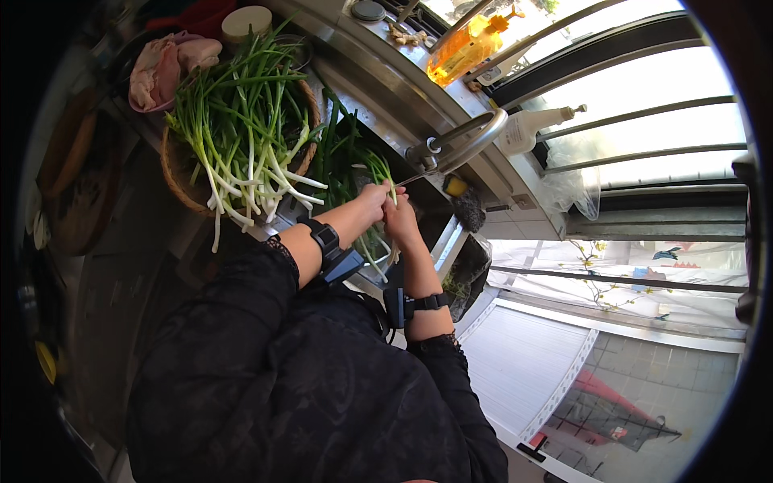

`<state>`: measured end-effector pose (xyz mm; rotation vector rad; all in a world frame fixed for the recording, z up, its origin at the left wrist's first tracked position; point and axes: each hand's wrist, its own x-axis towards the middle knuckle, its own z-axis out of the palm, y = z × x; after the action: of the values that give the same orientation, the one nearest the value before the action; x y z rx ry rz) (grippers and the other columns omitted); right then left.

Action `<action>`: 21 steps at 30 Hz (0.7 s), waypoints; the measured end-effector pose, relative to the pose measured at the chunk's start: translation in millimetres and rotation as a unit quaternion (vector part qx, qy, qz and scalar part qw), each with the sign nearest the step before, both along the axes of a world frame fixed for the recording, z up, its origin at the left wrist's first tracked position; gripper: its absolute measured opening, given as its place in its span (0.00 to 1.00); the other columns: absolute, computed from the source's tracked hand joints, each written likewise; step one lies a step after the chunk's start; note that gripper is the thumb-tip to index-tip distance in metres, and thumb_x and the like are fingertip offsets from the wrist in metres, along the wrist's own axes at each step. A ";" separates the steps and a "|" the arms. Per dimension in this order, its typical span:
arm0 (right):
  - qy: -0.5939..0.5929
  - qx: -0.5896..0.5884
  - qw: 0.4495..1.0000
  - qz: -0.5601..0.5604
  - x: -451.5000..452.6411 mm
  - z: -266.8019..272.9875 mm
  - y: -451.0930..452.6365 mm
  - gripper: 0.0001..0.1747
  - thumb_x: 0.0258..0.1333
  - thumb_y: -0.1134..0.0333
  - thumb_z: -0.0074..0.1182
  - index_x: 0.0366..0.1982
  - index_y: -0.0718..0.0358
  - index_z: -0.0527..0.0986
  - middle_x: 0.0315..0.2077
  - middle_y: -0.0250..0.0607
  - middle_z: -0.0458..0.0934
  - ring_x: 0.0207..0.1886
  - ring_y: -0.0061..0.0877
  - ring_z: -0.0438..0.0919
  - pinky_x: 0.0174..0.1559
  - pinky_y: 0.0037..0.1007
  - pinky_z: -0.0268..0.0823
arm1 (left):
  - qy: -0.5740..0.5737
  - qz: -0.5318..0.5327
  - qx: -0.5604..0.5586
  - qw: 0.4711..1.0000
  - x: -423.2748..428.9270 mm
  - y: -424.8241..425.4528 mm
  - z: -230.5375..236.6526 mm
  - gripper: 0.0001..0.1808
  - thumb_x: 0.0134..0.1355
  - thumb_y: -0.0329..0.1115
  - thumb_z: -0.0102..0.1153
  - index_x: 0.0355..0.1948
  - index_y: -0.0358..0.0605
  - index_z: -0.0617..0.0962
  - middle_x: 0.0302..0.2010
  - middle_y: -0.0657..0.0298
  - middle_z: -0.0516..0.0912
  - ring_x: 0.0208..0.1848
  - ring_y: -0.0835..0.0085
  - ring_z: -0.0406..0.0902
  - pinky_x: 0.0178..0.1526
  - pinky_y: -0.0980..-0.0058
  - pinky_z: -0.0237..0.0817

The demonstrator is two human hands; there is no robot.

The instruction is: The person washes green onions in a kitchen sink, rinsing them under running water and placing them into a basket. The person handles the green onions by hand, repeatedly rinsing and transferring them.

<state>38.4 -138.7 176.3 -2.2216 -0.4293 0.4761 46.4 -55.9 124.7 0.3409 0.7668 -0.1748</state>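
Over the sink (432, 202), my left hand (371, 199) and my right hand (398, 220) are close together. Both grip a small bunch of green onions (380, 166); its green leaves point away from me and pale ends show below my right hand. A thin stream of water from the curved metal faucet (486, 130) reaches the onions near my fingers. More green onions (338, 157) lie in the sink, partly hidden by my hands and forearms. To the left, a woven basket (175, 187) carries a large heap of green onions (241, 121), white ends towards me.
Raw meat (160, 72) sits in a pink bowl (151, 108) behind the basket. A yellow sponge (455, 186) and a scouring pad (469, 211) rest at the sink's right edge. An orange soap bottle (465, 51), ginger (407, 36) and a white spray bottle (522, 130) line the windowsill.
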 end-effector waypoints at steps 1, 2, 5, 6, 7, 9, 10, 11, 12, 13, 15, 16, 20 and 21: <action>-0.052 -0.018 0.998 0.006 -5.6 1.5 1.3 0.14 0.60 0.63 0.40 0.32 0.68 0.69 0.21 0.43 0.74 0.25 0.28 0.75 0.28 0.30 0.63 | 0.005 0.019 -0.037 0.999 4.6 8.3 -0.6 0.19 0.68 0.46 0.33 0.37 0.41 0.69 0.31 0.52 0.79 0.36 0.58 0.77 0.42 0.56 0.68; -0.002 -0.021 1.000 -0.011 -10.0 7.6 -0.3 0.13 0.60 0.63 0.41 0.32 0.68 0.69 0.21 0.44 0.73 0.25 0.30 0.73 0.30 0.31 0.63 | -0.003 0.023 -0.077 0.997 7.9 18.2 -2.0 0.21 0.68 0.47 0.32 0.33 0.40 0.70 0.30 0.52 0.78 0.32 0.57 0.77 0.41 0.54 0.69; -0.037 -0.090 0.993 0.066 -24.2 46.5 -16.4 0.13 0.59 0.63 0.43 0.35 0.67 0.69 0.27 0.59 0.74 0.34 0.52 0.74 0.36 0.43 0.64 | 0.025 0.132 -0.114 0.984 19.4 40.5 -7.8 0.21 0.68 0.45 0.31 0.30 0.40 0.70 0.26 0.52 0.75 0.26 0.57 0.76 0.32 0.57 0.73; 0.008 -0.054 0.997 0.063 -31.7 62.7 -22.8 0.13 0.59 0.63 0.43 0.31 0.68 0.67 0.23 0.58 0.73 0.32 0.51 0.73 0.34 0.42 0.63 | 0.039 0.159 -0.118 0.980 22.9 42.6 -10.1 0.20 0.67 0.43 0.32 0.29 0.39 0.71 0.23 0.52 0.74 0.24 0.57 0.75 0.31 0.57 0.74; 0.000 -0.072 0.996 0.057 -37.2 77.5 -26.2 0.13 0.59 0.63 0.43 0.31 0.68 0.68 0.22 0.57 0.72 0.30 0.50 0.72 0.33 0.41 0.63 | 0.090 0.182 -0.132 0.970 25.7 45.5 -13.0 0.15 0.64 0.34 0.37 0.28 0.35 0.72 0.24 0.50 0.75 0.25 0.56 0.76 0.30 0.57 0.74; -0.011 -0.092 0.994 0.056 -46.4 104.0 -31.8 0.12 0.60 0.63 0.44 0.31 0.67 0.68 0.21 0.54 0.71 0.27 0.47 0.72 0.32 0.39 0.63 | 0.060 0.113 -0.099 0.987 28.3 42.5 -18.9 0.14 0.63 0.32 0.37 0.28 0.35 0.73 0.24 0.50 0.76 0.23 0.56 0.76 0.29 0.57 0.74; -0.012 -0.082 0.995 0.059 -49.2 117.0 -35.9 0.12 0.60 0.64 0.43 0.31 0.67 0.68 0.19 0.52 0.70 0.25 0.42 0.71 0.30 0.37 0.63 | 0.072 0.145 -0.130 0.978 30.7 43.4 -21.1 0.14 0.63 0.32 0.37 0.28 0.35 0.73 0.25 0.49 0.76 0.22 0.56 0.76 0.30 0.59 0.74; -0.003 -0.086 0.995 0.054 -51.1 130.0 -42.0 0.11 0.60 0.65 0.43 0.31 0.67 0.68 0.17 0.49 0.69 0.22 0.38 0.70 0.29 0.34 0.62 | 0.037 0.196 -0.202 0.959 30.5 51.4 -24.5 0.13 0.63 0.31 0.36 0.29 0.35 0.72 0.25 0.49 0.76 0.23 0.56 0.76 0.31 0.60 0.74; 0.015 -0.051 0.998 0.043 -53.2 143.2 -51.2 0.11 0.60 0.66 0.43 0.31 0.67 0.69 0.15 0.42 0.67 0.19 0.28 0.67 0.26 0.30 0.61 | 0.048 0.207 -0.190 0.959 31.0 54.4 -25.8 0.14 0.63 0.32 0.36 0.29 0.35 0.72 0.26 0.49 0.77 0.23 0.57 0.76 0.31 0.60 0.74; -0.020 -0.062 0.996 0.060 -55.1 151.7 -57.3 0.10 0.60 0.66 0.43 0.32 0.67 0.70 0.14 0.39 0.66 0.18 0.24 0.66 0.24 0.28 0.60 | 0.064 0.223 -0.171 0.958 30.2 61.5 -26.6 0.14 0.63 0.33 0.36 0.29 0.35 0.72 0.26 0.50 0.77 0.23 0.57 0.75 0.31 0.61 0.73; -0.007 -0.063 0.997 0.053 -54.3 159.3 -65.4 0.10 0.60 0.66 0.44 0.35 0.67 0.71 0.14 0.38 0.66 0.19 0.22 0.65 0.24 0.27 0.60 | 0.054 0.225 -0.159 0.960 28.3 67.1 -21.2 0.24 0.66 0.45 0.30 0.32 0.35 0.72 0.28 0.49 0.78 0.28 0.55 0.77 0.35 0.61 0.73; -0.010 -0.055 0.998 0.032 -51.8 161.5 -70.5 0.10 0.60 0.67 0.44 0.35 0.67 0.71 0.15 0.33 0.65 0.19 0.18 0.63 0.24 0.23 0.58 | 0.060 0.243 -0.137 0.958 24.5 67.5 -16.3 0.27 0.67 0.49 0.28 0.34 0.36 0.72 0.29 0.50 0.78 0.29 0.54 0.77 0.36 0.61 0.73; -0.078 -0.086 0.993 0.034 -27.2 132.6 -57.2 0.10 0.58 0.69 0.44 0.39 0.66 0.72 0.17 0.37 0.72 0.20 0.23 0.70 0.24 0.26 0.61 | -0.048 0.108 -0.166 0.979 7.4 31.2 13.0 0.40 0.57 0.70 0.29 0.45 0.42 0.72 0.39 0.52 0.77 0.37 0.57 0.77 0.40 0.54 0.70; -0.111 -0.130 0.984 0.043 -21.7 118.9 -45.5 0.10 0.57 0.69 0.43 0.38 0.65 0.72 0.19 0.43 0.75 0.22 0.30 0.74 0.26 0.32 0.64 | -0.099 0.080 -0.191 0.973 5.1 20.7 18.7 0.39 0.55 0.71 0.35 0.44 0.44 0.73 0.35 0.55 0.79 0.33 0.58 0.77 0.35 0.53 0.71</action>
<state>16.6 -184.3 295.2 -2.5299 -0.6113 0.3441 51.5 -35.2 143.4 -0.0702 0.5438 -0.1305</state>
